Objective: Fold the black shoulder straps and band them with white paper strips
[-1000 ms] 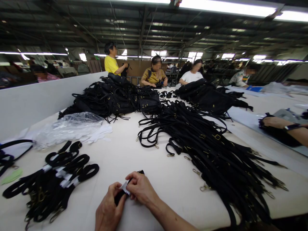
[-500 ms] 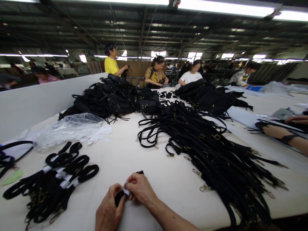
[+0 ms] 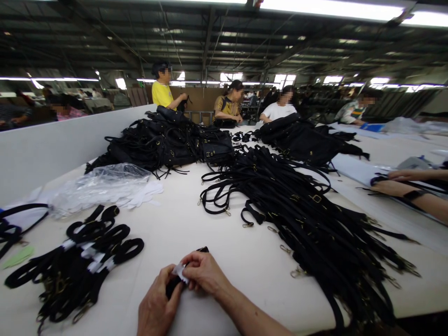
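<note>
Near the table's front edge, my left hand (image 3: 160, 298) grips a folded black strap (image 3: 172, 285), thumb along its near side. My right hand (image 3: 204, 274) pinches a small white paper band (image 3: 180, 271) that lies across the strap. The strap's far end shows beyond my right fingers, and the rest of it is hidden by both hands. To the left lies a bunch of coiled black straps (image 3: 84, 266) with white bands around them and brass clips. A large heap of loose black straps (image 3: 301, 210) with brass hooks spreads out on the right.
Black bags (image 3: 168, 144) are piled at the back, with another pile of bags (image 3: 297, 137) further right. A clear plastic bag (image 3: 115, 179) and white paper strips (image 3: 147, 193) lie at left. A co-worker's hands (image 3: 399, 184) handle black pieces at the right edge. Several people work beyond the table.
My fingers have shifted slightly at the white band, and more of it shows above the strap. At the right edge, the co-worker's hands have moved left and a second one is now in view.
</note>
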### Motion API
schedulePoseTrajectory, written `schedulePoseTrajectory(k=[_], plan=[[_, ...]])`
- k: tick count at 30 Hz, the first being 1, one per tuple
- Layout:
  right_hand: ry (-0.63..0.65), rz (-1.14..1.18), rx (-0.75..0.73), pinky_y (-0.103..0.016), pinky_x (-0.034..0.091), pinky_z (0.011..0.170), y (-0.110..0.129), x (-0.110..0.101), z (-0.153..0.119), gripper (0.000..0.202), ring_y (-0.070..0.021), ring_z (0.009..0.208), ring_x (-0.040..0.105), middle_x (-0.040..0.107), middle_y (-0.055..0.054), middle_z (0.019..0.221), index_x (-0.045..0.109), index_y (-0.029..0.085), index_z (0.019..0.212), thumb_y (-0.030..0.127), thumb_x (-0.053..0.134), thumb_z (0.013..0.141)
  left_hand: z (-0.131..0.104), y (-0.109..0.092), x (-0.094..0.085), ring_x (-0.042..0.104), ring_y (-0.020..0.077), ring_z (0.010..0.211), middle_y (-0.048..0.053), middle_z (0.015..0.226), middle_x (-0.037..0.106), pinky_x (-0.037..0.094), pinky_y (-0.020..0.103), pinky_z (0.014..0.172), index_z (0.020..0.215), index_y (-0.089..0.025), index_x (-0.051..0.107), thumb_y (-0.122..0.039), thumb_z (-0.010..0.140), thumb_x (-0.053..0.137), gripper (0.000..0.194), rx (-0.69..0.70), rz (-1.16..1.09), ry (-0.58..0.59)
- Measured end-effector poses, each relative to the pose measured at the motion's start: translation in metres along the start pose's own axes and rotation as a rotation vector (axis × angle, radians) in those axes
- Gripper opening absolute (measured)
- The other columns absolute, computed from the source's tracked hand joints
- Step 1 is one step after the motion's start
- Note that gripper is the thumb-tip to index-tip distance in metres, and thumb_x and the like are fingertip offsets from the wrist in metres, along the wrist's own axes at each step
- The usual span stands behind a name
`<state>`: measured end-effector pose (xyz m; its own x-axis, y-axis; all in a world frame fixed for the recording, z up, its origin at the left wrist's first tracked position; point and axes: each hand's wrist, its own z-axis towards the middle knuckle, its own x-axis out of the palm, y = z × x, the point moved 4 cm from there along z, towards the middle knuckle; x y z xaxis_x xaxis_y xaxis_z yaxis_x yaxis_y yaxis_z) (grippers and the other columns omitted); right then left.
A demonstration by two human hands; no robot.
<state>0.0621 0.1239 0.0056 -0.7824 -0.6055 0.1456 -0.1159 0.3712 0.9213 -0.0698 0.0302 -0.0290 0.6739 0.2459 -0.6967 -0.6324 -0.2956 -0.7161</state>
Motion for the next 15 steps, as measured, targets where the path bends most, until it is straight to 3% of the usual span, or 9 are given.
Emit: schedulePoseTrajectory(k=[5,9,11,15], plan=[[-0.042,-0.006,0.028,-0.016,0.035,0.035,-0.002,0.003,0.004,0.016,-0.0067,0.039,0.051,0.06,0.007,0.053,0.061,0.017,0.079,0.022,0.066,0.064,-0.004,-0.01,-0.004,0.071,0.0245,0.1,0.002,0.105,0.075,0.058,0.043,0.087,0.114,-0.033,0.058,-0.049,0.086,0.051,0.033,0.078,0.042,-0.046],[-0.079,-0.021,0.002,-0.015,0.034,0.036,-0.005,0.001,0.002,0.015,-0.0066,0.04,0.052,0.06,0.006,0.054,0.061,0.017,0.078,0.024,0.066,0.066,-0.005,-0.015,-0.011,0.065,0.0224,0.114,0.002,0.117,0.072,0.053,0.04,0.1,0.113,-0.032,0.063,-0.05,0.093,0.038,0.037,0.129,-0.119,-0.052],[-0.081,-0.038,-0.012,-0.015,0.034,0.036,-0.005,0.0,0.0,0.015,-0.0069,0.041,0.052,0.061,0.006,0.055,0.061,0.017,0.078,0.025,0.066,0.066,-0.003,-0.014,-0.013,0.066,0.0217,0.112,0.003,0.116,0.074,0.055,0.036,0.097,0.11,-0.03,0.066,-0.049,0.094,0.033,0.041,0.119,-0.183,-0.022],[-0.084,-0.06,-0.023,-0.016,0.032,0.036,-0.003,0.0,-0.001,0.014,-0.0076,0.042,0.053,0.06,0.005,0.056,0.061,0.017,0.078,0.024,0.066,0.067,0.004,-0.011,-0.015,0.07,0.0236,0.099,0.004,0.101,0.077,0.057,0.032,0.089,0.098,-0.027,0.071,-0.057,0.088,0.046,0.04,0.061,-0.223,0.0]])
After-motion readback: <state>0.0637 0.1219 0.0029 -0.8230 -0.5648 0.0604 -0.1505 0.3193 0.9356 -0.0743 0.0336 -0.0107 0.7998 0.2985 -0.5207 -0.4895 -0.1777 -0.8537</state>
